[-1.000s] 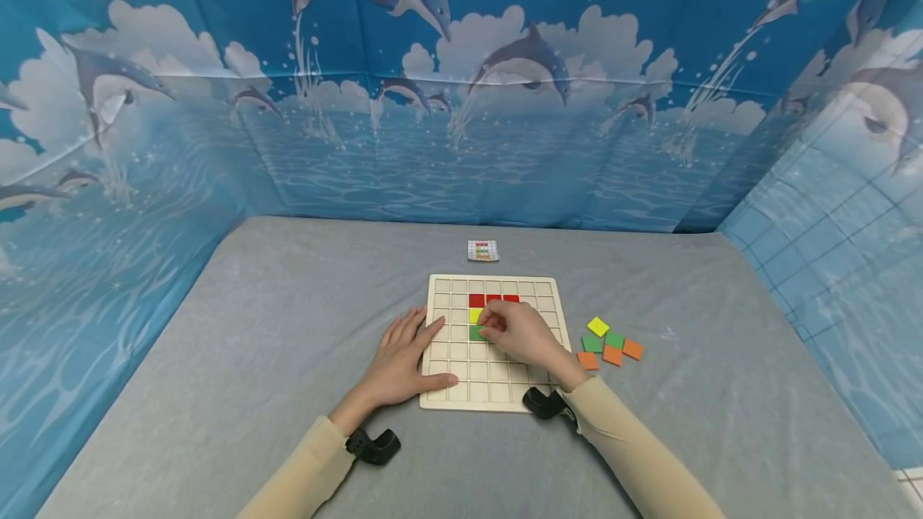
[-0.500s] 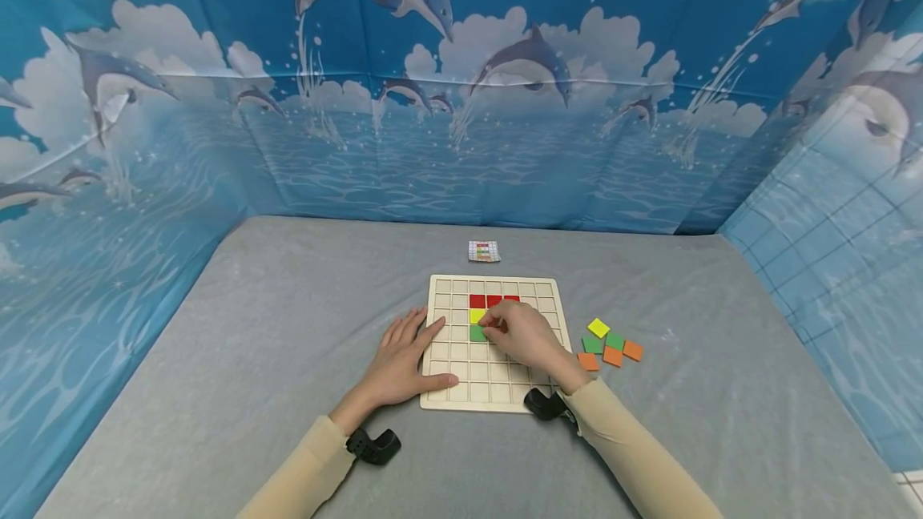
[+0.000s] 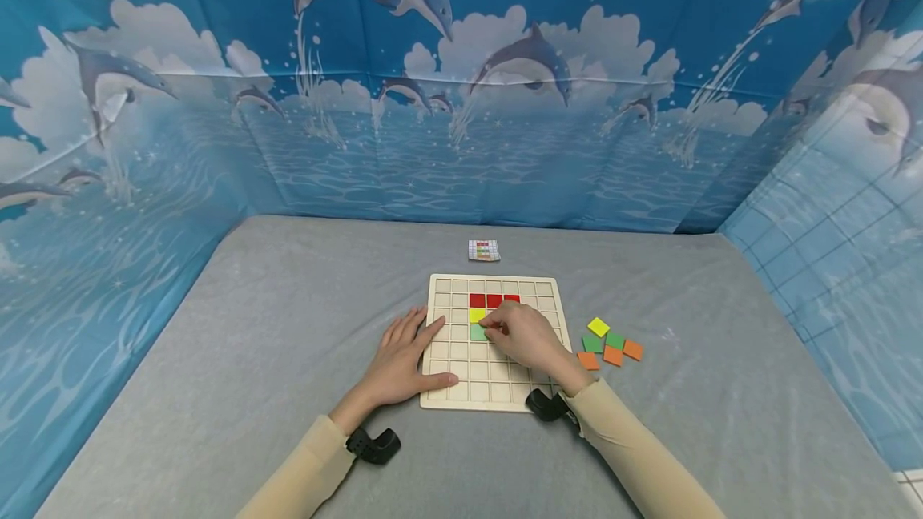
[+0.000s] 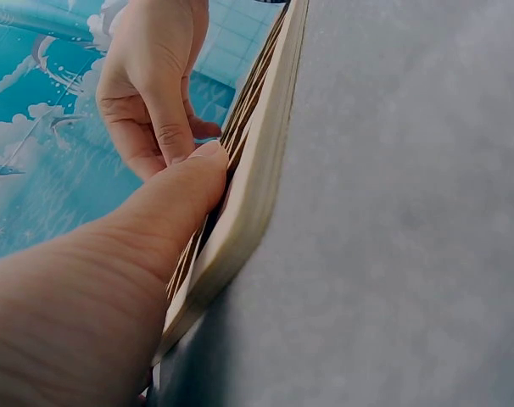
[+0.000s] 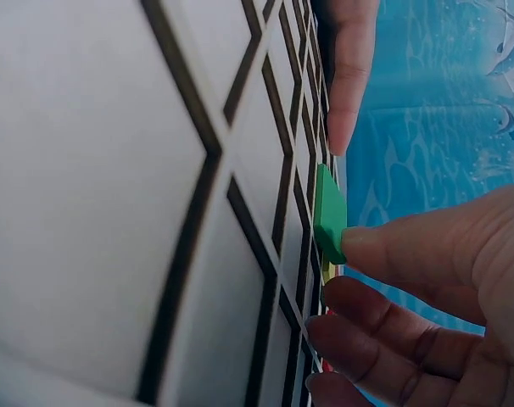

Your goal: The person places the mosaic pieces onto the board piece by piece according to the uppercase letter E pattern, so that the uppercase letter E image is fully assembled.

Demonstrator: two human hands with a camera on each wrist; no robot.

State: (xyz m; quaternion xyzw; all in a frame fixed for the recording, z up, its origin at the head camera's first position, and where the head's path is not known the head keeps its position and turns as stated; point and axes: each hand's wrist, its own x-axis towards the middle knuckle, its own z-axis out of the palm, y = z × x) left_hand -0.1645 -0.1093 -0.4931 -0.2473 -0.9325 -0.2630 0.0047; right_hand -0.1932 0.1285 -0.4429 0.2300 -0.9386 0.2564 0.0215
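Little has shifted over the last second: the right hand (image 3: pixel 525 336) has stayed over the middle of the grid and only its fingertips have crept a touch lower, from the yellow tile (image 3: pixel 477 315) toward the green tile (image 3: pixel 477 332) below it. The right wrist view shows that green tile (image 5: pixel 329 214) tipped up on one edge, pressed by the thumb (image 5: pixel 410 250), with the other fingers curled beneath it; it does not yet lie flat in its cell. The left hand (image 3: pixel 401 357) lies flat with straight fingers, its thumb resting on the near left part of the wooden board (image 3: pixel 497 400), apparently steadying it; the left wrist view shows that thumb (image 4: pixel 185 191) against the board's edge. On the board, three red tiles (image 3: pixel 493 299) fill a row, the yellow one sits below the leftmost red, and the green one is in the cell under that. To the right on the grey cloth (image 3: pixel 288 327), apart from the board, wait the loose tiles (image 3: pixel 610 343): one yellow, two green, three orange. A small pattern card (image 3: pixel 483 251) lies beyond the board. By this showing, about five pieces are placed or nearly so and six remain.
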